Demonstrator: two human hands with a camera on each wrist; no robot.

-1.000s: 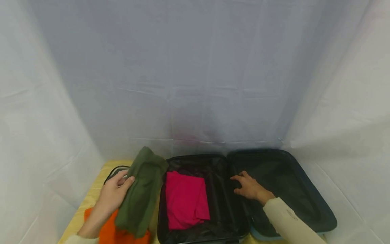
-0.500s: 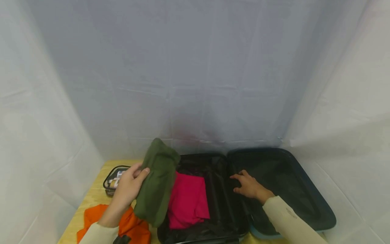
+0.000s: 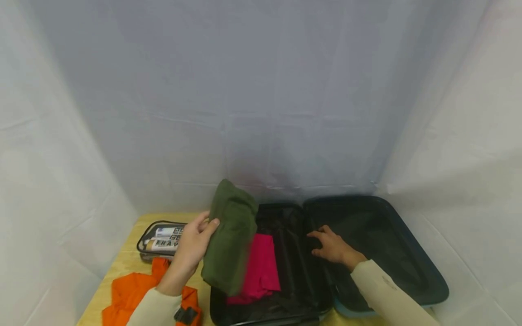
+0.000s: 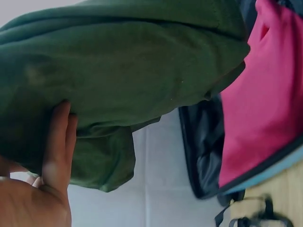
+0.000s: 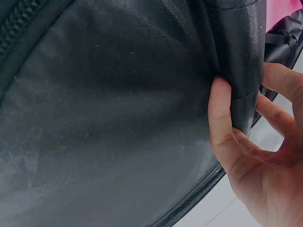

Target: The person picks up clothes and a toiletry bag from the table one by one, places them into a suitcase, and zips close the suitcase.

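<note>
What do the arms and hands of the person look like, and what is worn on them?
Both arms wear long sleeves of plain cream-coloured cloth, reaching to the wrists: the left sleeve and the right sleeve. The right sleeve bears a faint small marking that is too blurred to read. The left hand and the right hand are bare: no gloves, rings or watch show in any view.

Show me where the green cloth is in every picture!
Head view: the green cloth hangs low and left of centre, held by the left hand.
Left wrist view: it fills the top and left.
Right wrist view: not in it.
Shared landmark: the pink cloth.
</note>
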